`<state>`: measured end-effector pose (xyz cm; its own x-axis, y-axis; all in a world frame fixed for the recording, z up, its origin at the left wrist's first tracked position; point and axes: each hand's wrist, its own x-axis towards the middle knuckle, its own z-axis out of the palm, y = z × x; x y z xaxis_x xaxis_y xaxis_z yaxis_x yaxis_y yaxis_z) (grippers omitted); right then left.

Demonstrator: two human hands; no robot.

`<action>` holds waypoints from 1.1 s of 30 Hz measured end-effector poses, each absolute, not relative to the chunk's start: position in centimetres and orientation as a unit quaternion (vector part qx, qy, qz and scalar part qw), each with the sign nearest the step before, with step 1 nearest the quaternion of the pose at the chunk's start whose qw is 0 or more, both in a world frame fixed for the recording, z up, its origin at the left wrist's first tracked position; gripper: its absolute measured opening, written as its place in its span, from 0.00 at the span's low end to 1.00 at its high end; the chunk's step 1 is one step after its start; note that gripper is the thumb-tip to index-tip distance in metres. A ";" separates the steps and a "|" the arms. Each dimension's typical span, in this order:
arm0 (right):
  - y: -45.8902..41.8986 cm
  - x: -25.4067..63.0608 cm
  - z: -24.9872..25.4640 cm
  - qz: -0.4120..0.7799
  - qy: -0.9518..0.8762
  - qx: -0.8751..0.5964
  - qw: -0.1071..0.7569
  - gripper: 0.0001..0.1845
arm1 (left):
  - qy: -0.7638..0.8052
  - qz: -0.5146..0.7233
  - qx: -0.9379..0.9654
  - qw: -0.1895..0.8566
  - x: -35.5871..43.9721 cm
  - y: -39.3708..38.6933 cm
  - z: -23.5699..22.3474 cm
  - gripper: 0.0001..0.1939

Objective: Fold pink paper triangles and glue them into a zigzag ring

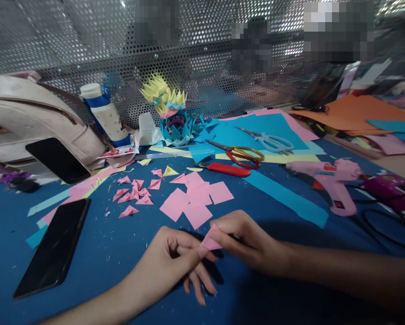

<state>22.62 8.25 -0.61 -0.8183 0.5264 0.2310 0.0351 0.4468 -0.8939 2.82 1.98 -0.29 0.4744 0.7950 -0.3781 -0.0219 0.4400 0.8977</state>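
Note:
Between my two hands is a small folded piece of pink paper (210, 241), held just above the table. My left hand (183, 257) pinches its lower left corner between thumb and forefinger, the other fingers hanging loose. My right hand (248, 239) grips the upper right side with thumb and fingers. Just beyond lie flat pink paper squares (197, 195), overlapping one another. Left of them is a loose group of small folded pink paper triangles (134, 194). One yellow folded triangle (170, 171) lies behind the squares.
A box cutter (229, 169), red scissors (244, 155) and light blue scissors (273, 141) lie beyond the squares. A pink glue gun (334, 180) with a cord is at right. Two phones (53, 248), a bottle (104, 113) and a backpack (36, 122) are left. A folded-paper model (175, 124) stands behind.

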 end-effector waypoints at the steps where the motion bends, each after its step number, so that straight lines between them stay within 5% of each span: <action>1: 8.3 22.6 -0.6 0.497 -0.810 -0.178 0.257 0.25 | 0.430 0.290 0.445 0.730 2.8 2.0 -0.4 0.27; 33: 8.6 22.8 -0.7 0.486 -0.826 -0.151 0.243 0.24 | 0.443 0.283 0.636 0.565 2.2 2.0 0.3 0.28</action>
<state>22.82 8.57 -0.69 -0.8369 0.4849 0.2540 0.0134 0.4821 -0.8760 2.19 2.02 0.25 0.4479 0.8831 -0.1398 0.2441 0.0296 0.9693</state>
